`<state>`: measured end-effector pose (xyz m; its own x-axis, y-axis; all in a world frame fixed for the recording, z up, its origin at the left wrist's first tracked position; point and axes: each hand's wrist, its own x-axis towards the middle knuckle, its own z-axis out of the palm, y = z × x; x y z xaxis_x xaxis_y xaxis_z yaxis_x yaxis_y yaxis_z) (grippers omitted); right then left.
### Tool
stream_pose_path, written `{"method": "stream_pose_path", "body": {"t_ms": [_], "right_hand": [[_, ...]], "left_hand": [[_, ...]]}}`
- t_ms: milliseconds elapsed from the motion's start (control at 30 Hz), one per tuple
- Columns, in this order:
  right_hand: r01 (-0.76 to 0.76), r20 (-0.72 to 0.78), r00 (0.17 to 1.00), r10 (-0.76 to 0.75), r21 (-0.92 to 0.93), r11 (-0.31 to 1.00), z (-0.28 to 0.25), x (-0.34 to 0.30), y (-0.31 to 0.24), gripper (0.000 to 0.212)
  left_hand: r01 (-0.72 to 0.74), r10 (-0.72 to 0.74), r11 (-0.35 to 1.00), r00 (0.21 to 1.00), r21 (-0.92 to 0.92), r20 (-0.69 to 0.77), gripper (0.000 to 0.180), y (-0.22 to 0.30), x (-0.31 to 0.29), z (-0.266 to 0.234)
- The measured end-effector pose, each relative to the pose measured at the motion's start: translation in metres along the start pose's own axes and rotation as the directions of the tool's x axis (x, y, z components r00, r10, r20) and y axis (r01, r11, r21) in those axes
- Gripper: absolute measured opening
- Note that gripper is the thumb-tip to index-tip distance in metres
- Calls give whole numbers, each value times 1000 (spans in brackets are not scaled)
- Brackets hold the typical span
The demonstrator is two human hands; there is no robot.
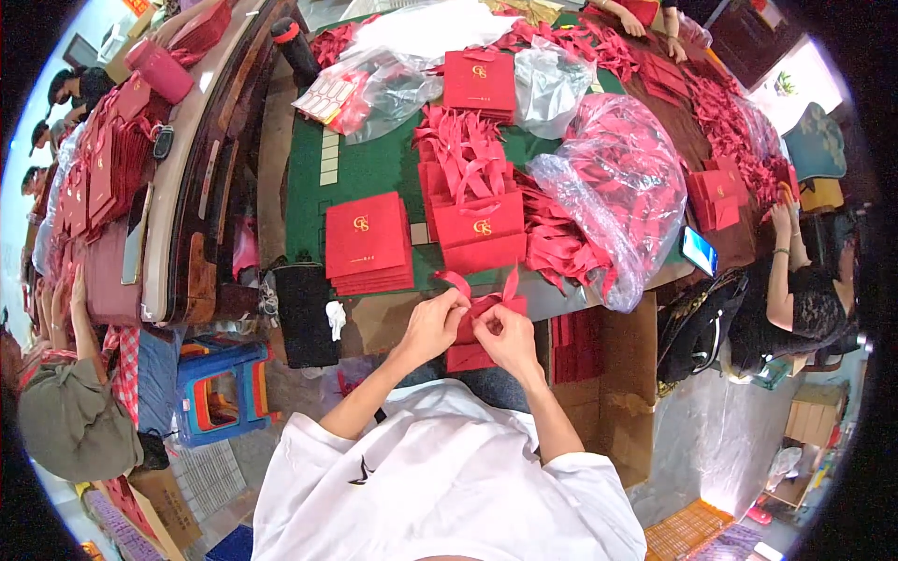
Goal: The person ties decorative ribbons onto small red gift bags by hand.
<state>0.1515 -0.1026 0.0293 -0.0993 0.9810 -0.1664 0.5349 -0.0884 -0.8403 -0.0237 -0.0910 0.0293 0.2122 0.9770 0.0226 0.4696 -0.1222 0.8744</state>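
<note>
Close in front of me at the table's near edge is a small red paper gift bag (470,358) with a red ribbon (511,283) at its top. My left hand (434,325) pinches the ribbon on the left side, its fingers closed. My right hand (506,338) is also closed in a pinch on the ribbon, just right of the left. Two ribbon ends stick up above my fingers; the spot between the fingertips is partly hidden. Just beyond stand red bags (482,231) with ribbons heaped on them. To their left lies a neat stack of flat red bags (368,234).
A clear plastic sack (622,178) of red ribbons lies at right on the green tabletop (309,168), near a phone (700,251). An open cardboard box (627,393) stands by my right side. Blue stools (220,393) are at left. Other people work at both sides.
</note>
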Motion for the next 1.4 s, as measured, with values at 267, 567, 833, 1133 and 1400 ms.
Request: {"method": "stream_pose_path", "body": {"t_ms": [267, 567, 833, 1133, 1400], "right_hand": [[-48, 47, 998, 49, -23, 999, -6, 3, -11, 20], [18, 54, 998, -11, -128, 992, -8, 9, -19, 21], [-17, 24, 1000, 16, 36, 999, -3, -2, -14, 16], [363, 8, 928, -372, -230, 903, -29, 14, -11, 10], [326, 547, 796, -259, -27, 945, -53, 57, 0, 22]], "left_hand": [[-7, 7, 1000, 1000, -8, -11, 6, -1, 0, 3], [-47, 47, 999, 999, -3, -27, 9, 5, -2, 4], [-75, 78, 997, 994, 32, -74, 10, 6, -9, 7], [88, -88, 996, 996, 14, 8, 20, 17, -15, 11], [-231, 239, 971, 950, 63, -201, 12, 12, -21, 24]]}}
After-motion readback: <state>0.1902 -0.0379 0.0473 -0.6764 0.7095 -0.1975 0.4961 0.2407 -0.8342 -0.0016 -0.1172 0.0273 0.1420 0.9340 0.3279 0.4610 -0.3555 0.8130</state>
